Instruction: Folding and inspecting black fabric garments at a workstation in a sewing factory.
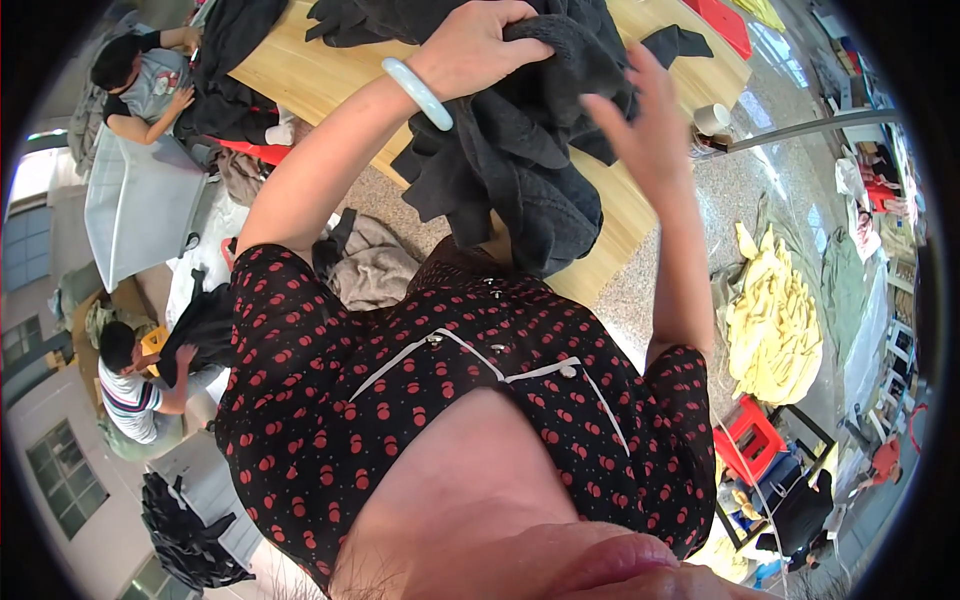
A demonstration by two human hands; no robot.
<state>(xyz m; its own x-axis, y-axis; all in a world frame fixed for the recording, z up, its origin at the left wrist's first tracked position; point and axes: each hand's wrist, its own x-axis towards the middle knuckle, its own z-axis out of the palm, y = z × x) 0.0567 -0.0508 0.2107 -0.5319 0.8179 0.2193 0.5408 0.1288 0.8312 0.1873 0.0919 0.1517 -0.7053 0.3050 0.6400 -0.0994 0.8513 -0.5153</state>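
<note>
Fingers of left hand [475,52] closed on rumpled dark-grey cloth [525,130], heaped across flat, pale wood-grained bench [618,205]; fingers of right hand [652,140], blurred, spread wide beside cloth.

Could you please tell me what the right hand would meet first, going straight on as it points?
The right hand would probably meet the dark cloth first, though depth is unclear.
</note>
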